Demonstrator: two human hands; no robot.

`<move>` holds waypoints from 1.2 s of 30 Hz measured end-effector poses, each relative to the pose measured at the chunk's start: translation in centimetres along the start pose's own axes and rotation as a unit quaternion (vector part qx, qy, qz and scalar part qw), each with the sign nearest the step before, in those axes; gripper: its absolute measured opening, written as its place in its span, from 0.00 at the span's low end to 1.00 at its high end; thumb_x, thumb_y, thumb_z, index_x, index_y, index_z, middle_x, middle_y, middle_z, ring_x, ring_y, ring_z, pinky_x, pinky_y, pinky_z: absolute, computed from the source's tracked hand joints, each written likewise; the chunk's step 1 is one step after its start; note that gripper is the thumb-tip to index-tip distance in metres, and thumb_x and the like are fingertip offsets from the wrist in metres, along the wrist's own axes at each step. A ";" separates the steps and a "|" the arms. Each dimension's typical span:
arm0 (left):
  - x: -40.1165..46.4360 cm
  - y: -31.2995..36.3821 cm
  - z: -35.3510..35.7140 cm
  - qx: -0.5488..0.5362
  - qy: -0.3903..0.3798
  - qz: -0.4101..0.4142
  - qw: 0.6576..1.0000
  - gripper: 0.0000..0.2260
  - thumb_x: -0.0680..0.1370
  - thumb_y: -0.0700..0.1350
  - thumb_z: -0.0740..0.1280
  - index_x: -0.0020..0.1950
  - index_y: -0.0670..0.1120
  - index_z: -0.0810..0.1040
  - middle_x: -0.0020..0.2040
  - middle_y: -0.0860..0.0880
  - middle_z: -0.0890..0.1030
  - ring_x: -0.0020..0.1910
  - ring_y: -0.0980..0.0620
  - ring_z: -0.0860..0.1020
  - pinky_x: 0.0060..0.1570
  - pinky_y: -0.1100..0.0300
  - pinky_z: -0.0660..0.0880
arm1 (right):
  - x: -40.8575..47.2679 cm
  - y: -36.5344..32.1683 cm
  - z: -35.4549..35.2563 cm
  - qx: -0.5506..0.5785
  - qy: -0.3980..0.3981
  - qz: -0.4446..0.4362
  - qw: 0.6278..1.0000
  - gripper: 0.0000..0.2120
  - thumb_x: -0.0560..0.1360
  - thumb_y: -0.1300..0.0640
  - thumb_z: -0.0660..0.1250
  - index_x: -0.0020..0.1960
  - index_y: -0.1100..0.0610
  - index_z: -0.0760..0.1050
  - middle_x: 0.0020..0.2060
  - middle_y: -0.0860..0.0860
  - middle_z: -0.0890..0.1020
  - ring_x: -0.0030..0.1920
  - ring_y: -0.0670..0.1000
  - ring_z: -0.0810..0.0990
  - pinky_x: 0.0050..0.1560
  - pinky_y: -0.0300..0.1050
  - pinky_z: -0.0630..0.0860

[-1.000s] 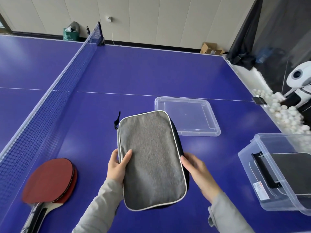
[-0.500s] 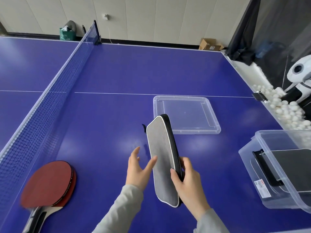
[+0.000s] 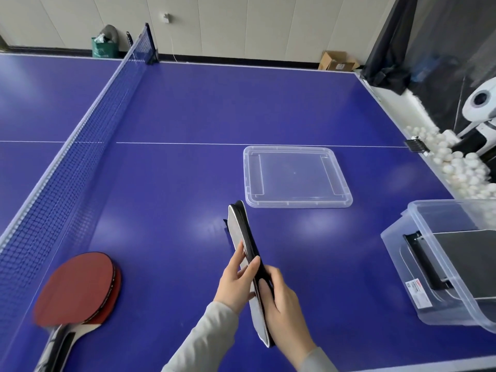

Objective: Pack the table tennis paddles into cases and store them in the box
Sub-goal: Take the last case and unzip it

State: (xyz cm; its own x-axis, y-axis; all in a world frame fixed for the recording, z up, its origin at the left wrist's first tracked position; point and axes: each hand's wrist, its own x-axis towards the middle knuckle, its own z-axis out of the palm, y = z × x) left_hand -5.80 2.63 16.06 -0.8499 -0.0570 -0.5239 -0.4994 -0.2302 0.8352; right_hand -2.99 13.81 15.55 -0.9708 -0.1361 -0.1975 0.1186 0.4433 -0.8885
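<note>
Head view looks down at my two hands holding a grey paddle case (image 3: 243,247) on edge above the blue table tennis table (image 3: 188,108), its black zipper side turned up toward me. My left hand (image 3: 236,283) is against the grey fabric face, fingers lying along it and the thumb hooked over the top edge. My right hand (image 3: 281,310) is clamped around the near end of the case from the other side, fingers curled over the black edge. The case's far tip points toward a clear plastic lid (image 3: 296,178) that lies flat on the table just beyond it, not touching. At the right edge sits a clear storage box (image 3: 418,264), tilted toward me, with another dark case (image 3: 472,261) lying inside it. Well to the left, near the net (image 3: 88,146), two red-rubber paddles (image 3: 77,288) are stacked one on the other with their handles pointing toward me. Off the table's right side is a heap of white balls (image 3: 461,167) and a white ball machine (image 3: 480,103).
</note>
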 end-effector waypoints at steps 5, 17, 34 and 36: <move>0.0 0.0 -0.1 0.015 0.001 0.008 1.000 0.23 0.79 0.46 0.64 0.72 0.61 0.64 0.63 0.59 0.75 0.56 0.60 0.77 0.56 0.45 0.77 | 0.3 0.4 0.1 0.017 0.012 0.003 1.000 0.12 0.82 0.52 0.53 0.60 0.41 0.71 0.51 0.40 0.82 0.53 0.44 0.80 0.53 0.49 0.78; 0.9 0.6 -4.8 0.056 0.074 0.033 0.995 0.18 0.78 0.36 0.64 0.64 0.53 0.73 0.55 0.48 0.81 0.42 0.55 0.81 0.38 0.50 0.81 | 1.8 1.9 -3.0 -0.013 0.076 -0.037 0.996 0.16 0.79 0.61 0.61 0.56 0.39 0.67 0.49 0.35 0.79 0.50 0.33 0.77 0.46 0.23 0.69; 7.0 -6.6 -14.6 0.292 0.242 -0.034 0.925 0.23 0.68 0.29 0.67 0.61 0.46 0.76 0.51 0.45 0.80 0.44 0.47 0.76 0.46 0.58 0.71 | 3.7 13.5 -9.3 -0.100 0.017 0.182 0.978 0.33 0.72 0.73 0.56 0.69 0.43 0.61 0.61 0.52 0.75 0.62 0.54 0.73 0.59 0.50 0.73; 7.3 -7.4 -14.5 0.294 0.243 -0.034 0.924 0.23 0.69 0.29 0.65 0.61 0.45 0.76 0.52 0.43 0.81 0.45 0.44 0.77 0.48 0.56 0.73 | 3.9 14.9 -8.7 -0.116 0.023 0.197 0.973 0.33 0.73 0.73 0.55 0.71 0.46 0.60 0.65 0.53 0.72 0.66 0.55 0.69 0.64 0.51 0.70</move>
State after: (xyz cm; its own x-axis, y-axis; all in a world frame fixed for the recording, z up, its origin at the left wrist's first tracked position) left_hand -5.91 -10.19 3.62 -0.7086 -0.5235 -0.4731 -0.6757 0.3103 0.6687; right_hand -6.85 27.62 5.14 -0.8681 0.1232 -0.4809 0.4393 0.6420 -0.6284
